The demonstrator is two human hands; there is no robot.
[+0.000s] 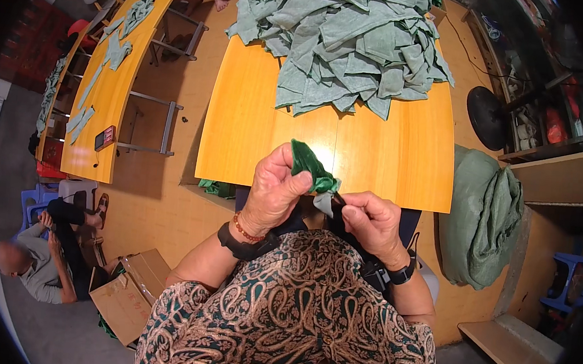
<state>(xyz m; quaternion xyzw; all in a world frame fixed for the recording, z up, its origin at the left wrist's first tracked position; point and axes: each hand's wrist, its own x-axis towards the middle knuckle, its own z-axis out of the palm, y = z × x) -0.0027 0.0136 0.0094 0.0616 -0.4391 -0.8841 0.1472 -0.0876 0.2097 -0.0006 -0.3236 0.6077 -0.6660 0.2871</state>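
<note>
My left hand point(274, 187) is closed on a small dark-green velvety cloth piece point(309, 166), pinched between thumb and fingers in front of the near table edge. At the cloth's lower right end a pale grey-green flap point(324, 203) sticks out. Close beside it, my right hand point(373, 225) pinches a thin dark stick-like tool point(338, 198), its tip at the bunched end of the cloth. Most of the tool is hidden by the fingers, so its exact kind does not show. A large heap of grey-green fabric pieces point(355, 44) covers the table's far part.
The yellow table point(254, 139) stands before me. On my right slumps a big green sack point(481, 222); on my left sit an open cardboard box point(128, 292) and a seated person point(49, 260). Another table point(119, 82) at left bears fabric strips and a small red-black device point(104, 138).
</note>
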